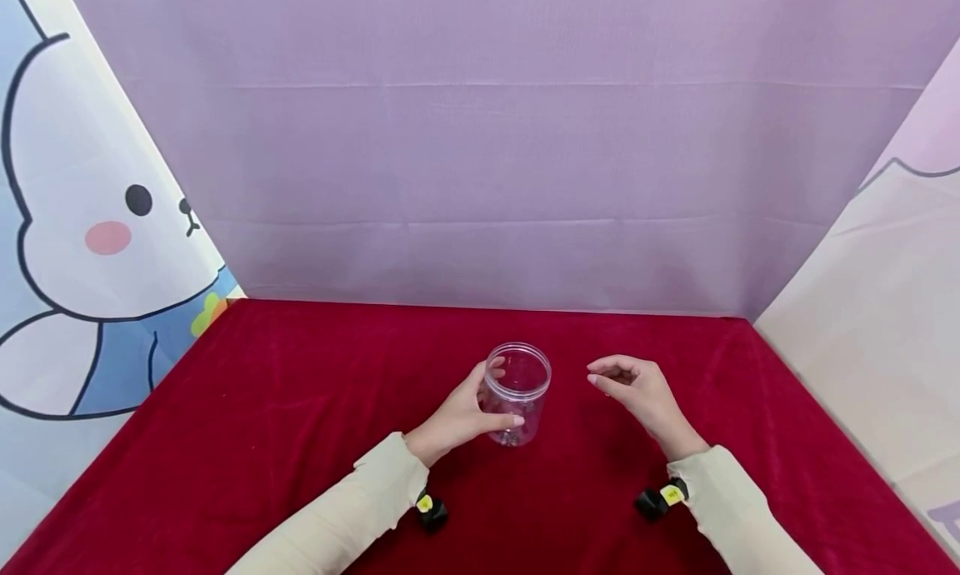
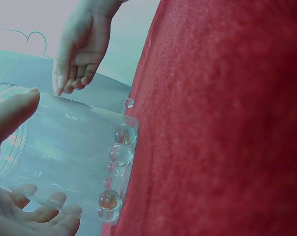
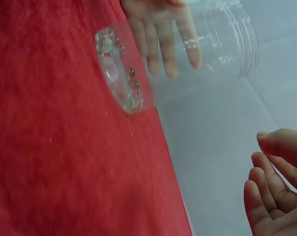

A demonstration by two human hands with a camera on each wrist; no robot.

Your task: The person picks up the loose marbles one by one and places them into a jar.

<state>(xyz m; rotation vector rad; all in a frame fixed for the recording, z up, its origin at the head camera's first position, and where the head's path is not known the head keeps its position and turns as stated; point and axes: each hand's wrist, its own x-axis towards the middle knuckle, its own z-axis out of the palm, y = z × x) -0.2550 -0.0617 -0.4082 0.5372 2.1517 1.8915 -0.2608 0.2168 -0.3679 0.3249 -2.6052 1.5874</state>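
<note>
My left hand (image 1: pixel 457 421) grips a clear plastic jar (image 1: pixel 522 408) around its side, thumb on the near face and fingers behind. The jar stands upright without a lid, its round mouth facing up. Several clear glass marbles (image 2: pixel 121 154) lie on its bottom, also visible in the right wrist view. To the right of the jar and apart from it, my right hand (image 1: pixel 637 389) hovers with loosely bent fingers; nothing shows between thumb and fingertips. One small clear marble (image 2: pixel 129 103) appears outside the jar, just past its base, in the left wrist view.
Dark red cloth (image 1: pixel 225 408) covers the table. A lilac curtain (image 1: pixel 495 158) hangs along the back edge. Printed panels with a cartoon animal (image 1: pixel 112 192) at left and a pale design (image 1: pixel 900 308) at right close the sides.
</note>
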